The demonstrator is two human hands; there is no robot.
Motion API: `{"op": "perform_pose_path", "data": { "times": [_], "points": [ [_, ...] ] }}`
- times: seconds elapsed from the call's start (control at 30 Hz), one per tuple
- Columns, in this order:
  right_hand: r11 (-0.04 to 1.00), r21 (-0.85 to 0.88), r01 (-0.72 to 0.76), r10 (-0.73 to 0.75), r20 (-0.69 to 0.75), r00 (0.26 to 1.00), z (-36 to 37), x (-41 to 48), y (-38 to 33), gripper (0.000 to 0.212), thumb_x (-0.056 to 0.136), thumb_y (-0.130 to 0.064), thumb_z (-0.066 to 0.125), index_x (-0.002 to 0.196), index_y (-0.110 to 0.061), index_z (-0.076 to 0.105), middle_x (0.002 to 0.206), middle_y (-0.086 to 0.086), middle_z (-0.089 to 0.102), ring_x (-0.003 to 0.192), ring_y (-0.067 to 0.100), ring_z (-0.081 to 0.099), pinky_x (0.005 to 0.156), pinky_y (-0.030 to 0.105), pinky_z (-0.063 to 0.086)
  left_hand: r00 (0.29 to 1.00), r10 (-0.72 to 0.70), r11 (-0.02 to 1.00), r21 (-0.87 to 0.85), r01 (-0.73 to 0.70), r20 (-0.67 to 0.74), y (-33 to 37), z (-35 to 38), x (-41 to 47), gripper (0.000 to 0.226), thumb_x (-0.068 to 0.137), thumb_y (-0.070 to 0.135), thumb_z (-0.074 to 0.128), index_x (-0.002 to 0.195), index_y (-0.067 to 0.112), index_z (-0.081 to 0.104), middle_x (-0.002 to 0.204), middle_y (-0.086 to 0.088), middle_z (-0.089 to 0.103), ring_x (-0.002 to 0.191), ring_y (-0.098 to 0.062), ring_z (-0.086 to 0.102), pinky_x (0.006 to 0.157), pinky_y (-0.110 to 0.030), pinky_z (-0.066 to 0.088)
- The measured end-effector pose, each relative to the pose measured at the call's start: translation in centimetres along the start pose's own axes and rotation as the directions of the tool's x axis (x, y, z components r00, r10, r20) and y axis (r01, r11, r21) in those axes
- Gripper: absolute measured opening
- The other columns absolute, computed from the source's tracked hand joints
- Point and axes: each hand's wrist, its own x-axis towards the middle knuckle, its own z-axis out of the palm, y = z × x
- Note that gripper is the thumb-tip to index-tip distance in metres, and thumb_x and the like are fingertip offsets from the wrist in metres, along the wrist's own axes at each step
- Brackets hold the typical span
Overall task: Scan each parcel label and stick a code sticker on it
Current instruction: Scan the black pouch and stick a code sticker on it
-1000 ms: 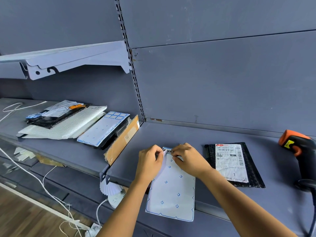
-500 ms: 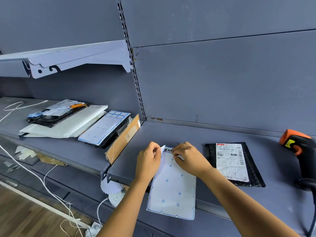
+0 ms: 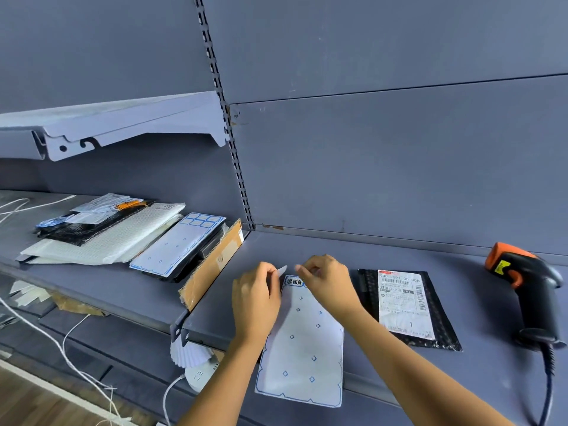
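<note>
A white sticker sheet with a blue border lies on the grey shelf, hanging over its front edge. My left hand pinches the sheet's lifted top left corner. My right hand pinches at the sheet's top edge beside a printed code sticker; whether a sticker is between its fingers I cannot tell. A black parcel with a white barcode label lies flat just right of my right hand. An orange and black scanner stands at the far right.
On the left shelf lies a pile of parcels, with a second sticker sheet and a cardboard piece beside it. An upper shelf bracket juts out at the left. White cables run below.
Both hands have lifted slightly at the sheet's top edge and moved a little apart. The top left corner of the sheet is now peeled up between the left fingers.
</note>
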Motion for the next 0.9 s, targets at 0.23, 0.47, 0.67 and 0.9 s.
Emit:
{"op": "perform_pose_path", "data": {
  "times": [0.23, 0.47, 0.67, 0.9],
  "points": [
    [0.817, 0.459, -0.349, 0.326, 0.131, 0.936, -4.4, 0.2, -2.0, 0.018, 0.084, -0.018, 0.066, 0.074, -0.003, 0.06, 0.062, 0.003, 0.04, 0.052, 0.012, 0.033, 0.049, 0.019, 0.027, 0.899, 0.406, 0.898, 0.252, -0.36, -0.161, 4.8, 0.4, 1.4, 0.009, 0.089, 0.022, 0.058, 0.08, 0.019, 0.06, 0.075, 0.004, 0.059, 0.069, -0.023, 0.053, 0.066, -0.033, 0.033],
    [0.834, 0.353, -0.423, 0.404, 0.128, 0.905, -9.5, -1.9, 0.2, 0.024, 0.08, -0.017, 0.065, 0.066, -0.011, 0.045, 0.067, 0.008, 0.033, 0.057, 0.018, 0.028, 0.052, 0.026, 0.022, 0.794, 0.578, 0.808, 0.264, -0.526, -0.187, 8.9, 2.6, 0.5, 0.008, 0.078, 0.01, 0.066, 0.077, 0.018, 0.064, 0.075, 0.004, 0.059, 0.069, -0.023, 0.053, 0.071, -0.033, 0.038],
    [0.891, 0.266, -0.369, 0.396, -0.054, 0.917, -14.0, -3.1, 3.6, 0.01, 0.084, -0.012, 0.063, 0.075, -0.012, 0.067, 0.057, -0.005, 0.049, 0.055, 0.01, 0.041, 0.051, 0.02, 0.031, 0.833, 0.549, 0.834, 0.105, -0.541, -0.07, 12.7, 4.0, -0.9, 0.009, 0.083, 0.024, 0.057, 0.081, 0.019, 0.066, 0.08, 0.005, 0.061, 0.074, -0.022, 0.053, 0.073, -0.032, 0.037],
    [0.85, 0.195, -0.489, 0.51, -0.078, 0.856, -17.6, -4.2, 10.4, 0.016, 0.086, -0.007, 0.058, 0.072, -0.005, 0.053, 0.054, 0.004, 0.029, 0.048, 0.014, 0.022, 0.04, 0.02, 0.018, 0.786, 0.549, 0.823, -0.019, -0.568, 0.285, 14.0, 6.1, -4.1, 0.029, 0.083, 0.035, 0.04, 0.088, 0.028, 0.068, 0.088, 0.014, 0.064, 0.079, -0.014, 0.06, 0.069, -0.027, 0.04]
  ]
}}
